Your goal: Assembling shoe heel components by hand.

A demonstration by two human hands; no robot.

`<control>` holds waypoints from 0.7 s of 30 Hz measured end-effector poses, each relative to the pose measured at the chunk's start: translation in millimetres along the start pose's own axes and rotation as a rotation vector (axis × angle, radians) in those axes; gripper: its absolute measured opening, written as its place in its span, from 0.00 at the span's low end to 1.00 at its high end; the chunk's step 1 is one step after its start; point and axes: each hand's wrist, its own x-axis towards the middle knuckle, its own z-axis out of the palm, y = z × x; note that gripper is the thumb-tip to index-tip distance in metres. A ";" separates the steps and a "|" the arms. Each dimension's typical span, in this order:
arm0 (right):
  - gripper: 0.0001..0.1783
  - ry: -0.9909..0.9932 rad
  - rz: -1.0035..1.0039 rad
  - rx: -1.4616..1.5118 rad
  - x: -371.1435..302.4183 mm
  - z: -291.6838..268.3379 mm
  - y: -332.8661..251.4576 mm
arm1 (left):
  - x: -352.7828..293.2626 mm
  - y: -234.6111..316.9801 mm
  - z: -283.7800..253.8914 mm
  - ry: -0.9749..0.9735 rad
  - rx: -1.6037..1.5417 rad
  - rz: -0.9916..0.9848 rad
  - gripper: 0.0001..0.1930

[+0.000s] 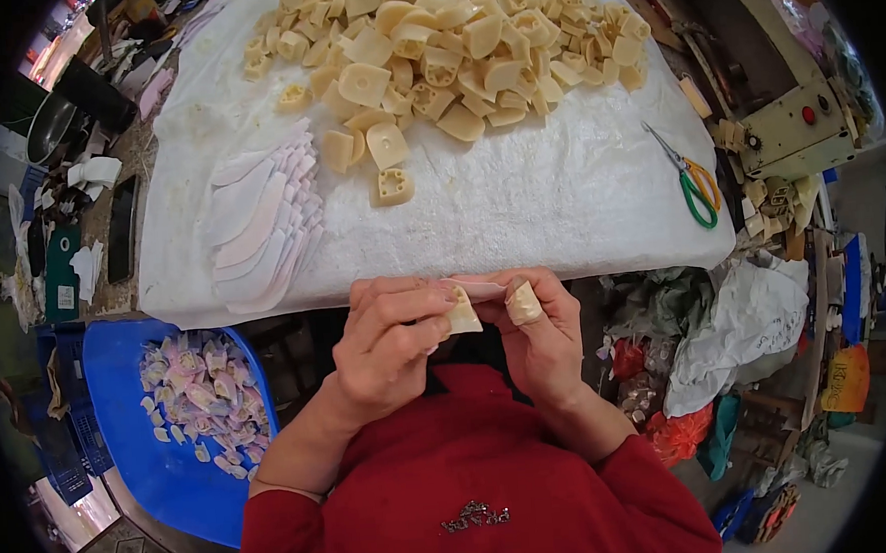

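Observation:
My left hand point(396, 329) is closed on a cream shoe heel point(462, 314), held just in front of the table's near edge. A pale pink cover piece point(479, 290) stretches from that heel to my right hand point(541, 331), which pinches its other end. A beige wrap point(524, 302) covers my right thumb tip. Overlapping pink and white cover pieces point(260, 221) lie fanned out at the table's left. Farther back is a big heap of cream heels point(441, 56), with a single heel point(394, 186) lying nearest me.
Green-and-orange-handled scissors point(697, 188) rest at the right of the white-covered table point(480, 214). A blue tub point(131, 433) of covered heels stands low on the left. Beyond the right edge is a machine with a red button point(801, 128). Crumpled bags point(736, 331) fill the lower right.

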 end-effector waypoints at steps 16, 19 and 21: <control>0.20 -0.135 -0.045 -0.723 8.4 -6.1 0.1 | 1.6 -1.0 7.6 -0.235 0.442 -0.063 0.07; 0.21 -0.204 0.120 -0.410 18.4 -22.7 -10.7 | -3.9 -0.7 5.0 -0.113 0.192 -0.218 0.11; 0.19 -0.240 0.185 -0.339 24.2 -25.8 -11.7 | -6.2 0.9 2.9 -0.083 -0.188 -0.415 0.10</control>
